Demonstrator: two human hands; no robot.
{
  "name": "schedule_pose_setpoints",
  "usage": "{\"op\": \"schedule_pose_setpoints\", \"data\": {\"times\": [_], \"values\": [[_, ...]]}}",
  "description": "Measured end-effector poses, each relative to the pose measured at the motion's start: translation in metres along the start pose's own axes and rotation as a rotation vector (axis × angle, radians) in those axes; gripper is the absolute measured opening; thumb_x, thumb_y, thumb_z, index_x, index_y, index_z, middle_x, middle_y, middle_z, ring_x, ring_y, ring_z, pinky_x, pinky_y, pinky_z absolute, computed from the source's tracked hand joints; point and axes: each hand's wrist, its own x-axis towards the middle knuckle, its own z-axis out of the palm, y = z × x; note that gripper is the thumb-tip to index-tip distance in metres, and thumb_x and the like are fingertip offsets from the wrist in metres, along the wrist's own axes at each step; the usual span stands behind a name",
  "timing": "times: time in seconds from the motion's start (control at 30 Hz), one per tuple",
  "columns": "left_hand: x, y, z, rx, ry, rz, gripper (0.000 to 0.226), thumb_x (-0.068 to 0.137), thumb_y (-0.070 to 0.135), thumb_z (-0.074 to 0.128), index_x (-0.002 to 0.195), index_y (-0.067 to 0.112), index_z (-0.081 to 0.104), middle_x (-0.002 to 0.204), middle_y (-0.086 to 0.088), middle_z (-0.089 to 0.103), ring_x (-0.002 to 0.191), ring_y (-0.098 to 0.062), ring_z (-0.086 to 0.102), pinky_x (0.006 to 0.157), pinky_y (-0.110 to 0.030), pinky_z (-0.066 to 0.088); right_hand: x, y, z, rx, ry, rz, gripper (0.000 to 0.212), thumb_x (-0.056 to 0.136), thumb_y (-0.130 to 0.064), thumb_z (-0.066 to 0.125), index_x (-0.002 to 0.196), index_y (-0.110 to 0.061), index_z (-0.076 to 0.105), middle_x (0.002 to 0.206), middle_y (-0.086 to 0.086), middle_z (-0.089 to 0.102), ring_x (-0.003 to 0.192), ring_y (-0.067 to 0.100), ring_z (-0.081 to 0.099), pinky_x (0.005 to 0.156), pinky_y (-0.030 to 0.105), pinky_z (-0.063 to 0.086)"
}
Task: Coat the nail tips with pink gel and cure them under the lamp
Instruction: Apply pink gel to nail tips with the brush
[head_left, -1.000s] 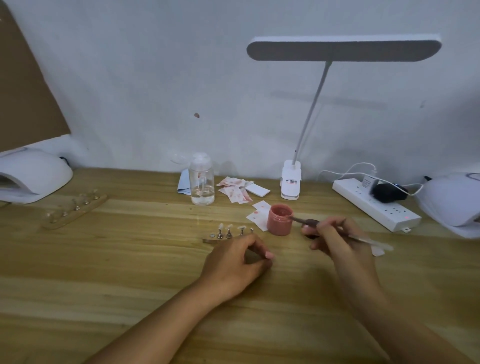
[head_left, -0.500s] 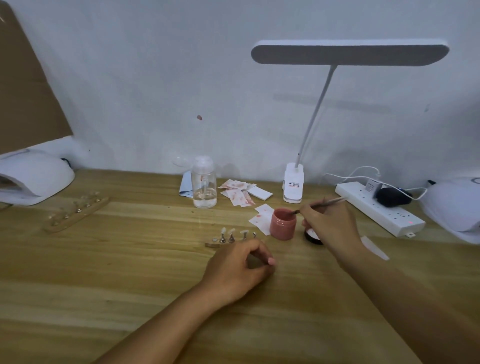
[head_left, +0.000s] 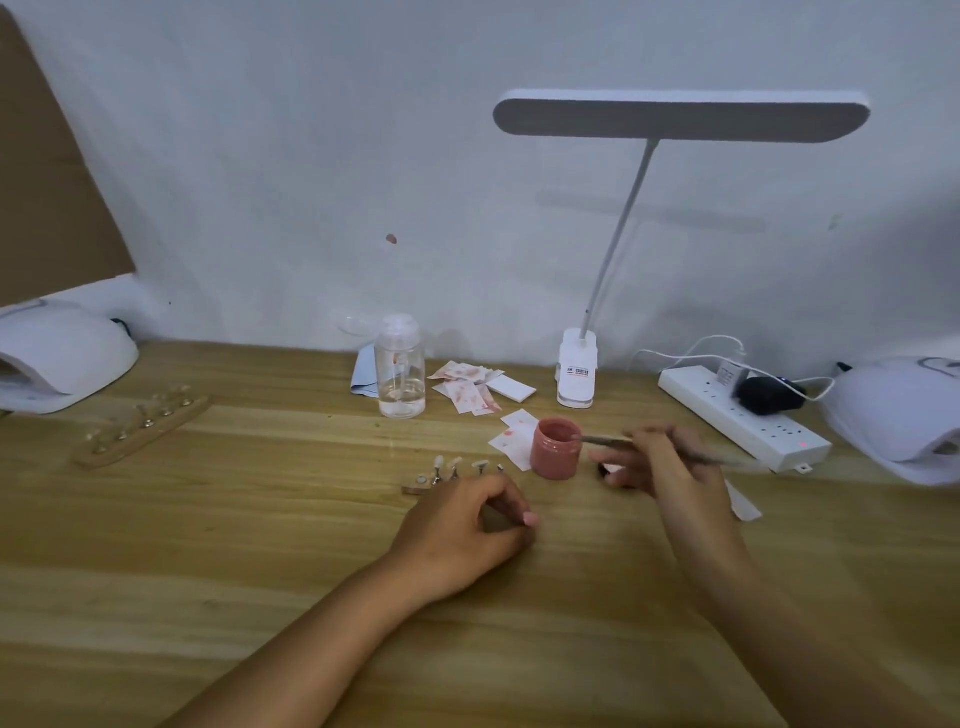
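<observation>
my right hand (head_left: 670, 467) pinching the brush (head_left: 605, 440), tip at the rim of the pink gel jar (head_left: 555, 449) mid-table, my left hand (head_left: 467, 525) curled over the nail tip stand (head_left: 415, 487) just left of it, can't tell if it's gripping tbh

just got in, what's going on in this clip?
A person is working on gel nails at a wooden desk. The right hand holds a thin brush with its tip at the rim of the open pink jar. The left hand rests on the desk, fingers curled, right by a small stand of nail tips, which look pale, not pink. Whether it grips the stand is hidden. A curing lamp sits at the left end and another at the right.
</observation>
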Motion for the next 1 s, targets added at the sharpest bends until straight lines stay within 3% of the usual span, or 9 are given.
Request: {"op": "schedule_pose_setpoints", "data": {"times": [0.1, 0.23, 0.43, 0.53, 0.7, 0.83, 1.0], "values": [[0.000, -0.002, 0.004, -0.001, 0.023, 0.007, 0.012, 0.082, 0.036, 0.075, 0.077, 0.036, 0.064, 0.079, 0.029, 0.066, 0.052, 0.008, 0.048, 0.053, -0.015, 0.028, -0.024, 0.010, -0.013, 0.052, -0.051, -0.061, 0.011, 0.095, -0.002, 0.052, 0.094, 0.004, 0.061, 0.087, 0.011, 0.075, 0.078, 0.021, 0.072, 0.069, 0.025, 0.056], [0.001, -0.003, 0.006, -0.002, 0.055, -0.002, 0.015, 0.082, 0.036, 0.075, 0.075, 0.038, 0.062, 0.082, 0.031, 0.066, 0.049, -0.001, 0.045, 0.053, -0.021, 0.031, -0.032, 0.016, -0.019, 0.034, -0.120, -0.102, 0.006, 0.090, -0.004, 0.059, 0.089, 0.002, 0.058, 0.079, 0.011, 0.073, 0.064, 0.014, 0.058, 0.065, 0.022, 0.050], [0.001, -0.003, 0.007, 0.026, 0.069, -0.004, 0.014, 0.083, 0.038, 0.075, 0.076, 0.035, 0.063, 0.079, 0.033, 0.064, 0.050, 0.000, 0.049, 0.052, -0.018, 0.030, -0.030, 0.020, -0.013, -0.014, -0.202, -0.091, 0.011, 0.090, 0.004, 0.051, 0.079, 0.004, 0.050, 0.063, 0.012, 0.066, 0.055, 0.015, 0.050, 0.050, 0.017, 0.042], [0.000, -0.004, 0.007, 0.028, 0.070, -0.006, 0.012, 0.083, 0.040, 0.074, 0.079, 0.034, 0.064, 0.088, 0.033, 0.066, 0.051, 0.002, 0.050, 0.053, -0.017, 0.031, -0.030, 0.020, -0.015, -0.015, -0.222, -0.085, 0.013, 0.091, 0.003, 0.050, 0.080, 0.009, 0.048, 0.063, 0.013, 0.067, 0.054, 0.017, 0.051, 0.050, 0.019, 0.043], [0.000, -0.006, 0.008, -0.012, 0.077, 0.008, 0.013, 0.083, 0.039, 0.074, 0.077, 0.040, 0.062, 0.090, 0.031, 0.066, 0.051, -0.001, 0.048, 0.056, -0.026, 0.037, -0.033, 0.018, -0.010, 0.017, -0.300, -0.146, 0.004, 0.092, 0.004, 0.053, 0.091, 0.002, 0.057, 0.076, 0.015, 0.072, 0.056, 0.018, 0.057, 0.056, 0.020, 0.050], [0.000, -0.007, 0.008, -0.036, 0.086, 0.054, 0.015, 0.085, 0.037, 0.073, 0.083, 0.041, 0.059, 0.086, 0.026, 0.065, 0.049, -0.003, 0.044, 0.054, -0.026, 0.034, -0.033, 0.017, -0.008, 0.032, -0.294, -0.190, 0.011, 0.086, 0.007, 0.062, 0.092, -0.002, 0.064, 0.083, 0.016, 0.072, 0.060, 0.017, 0.061, 0.061, 0.020, 0.051], [0.000, -0.006, 0.008, -0.027, 0.090, 0.049, 0.011, 0.085, 0.039, 0.072, 0.085, 0.040, 0.062, 0.088, 0.026, 0.066, 0.050, -0.002, 0.045, 0.054, -0.026, 0.034, -0.034, 0.018, -0.009, 0.019, -0.319, -0.098, 0.012, 0.088, 0.008, 0.056, 0.090, -0.003, 0.061, 0.072, 0.008, 0.069, 0.052, 0.013, 0.050, 0.051, 0.017, 0.043]]}}
